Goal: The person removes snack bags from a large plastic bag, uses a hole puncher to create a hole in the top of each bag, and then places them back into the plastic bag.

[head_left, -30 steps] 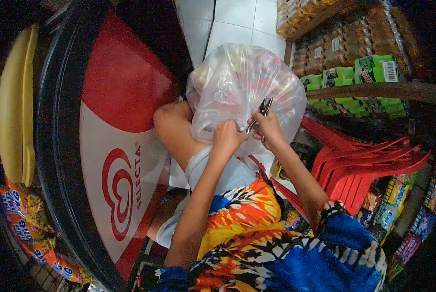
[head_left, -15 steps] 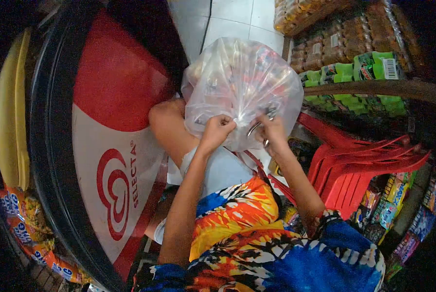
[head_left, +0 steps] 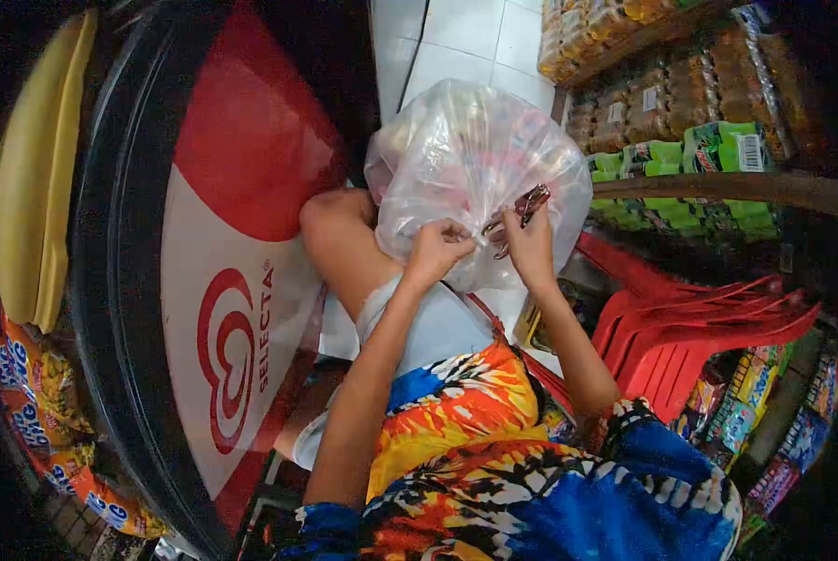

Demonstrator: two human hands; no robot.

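A large clear plastic bag, bulging with colourful contents that I cannot make out, rests in front of my knees. Its top is gathered to a tight point between my hands. My left hand is closed in a pinch on the left side of that gathered neck. At the right side of the neck, my right hand is closed too, its fingertips close to the gather. Shiny metal scissors stick out above and beside the right fingers, partly hidden by them.
A Selecta freezer stands close on my left, snack packs beyond it. To the right are stacked red plastic chairs, a shelf with wrapped bottle packs, and more snack packs. White floor tiles lie ahead.
The scissors have turned in my right hand, with their shiny part now pointing up and right. Both hands stay at the bag's neck. The whole view has shifted slightly.
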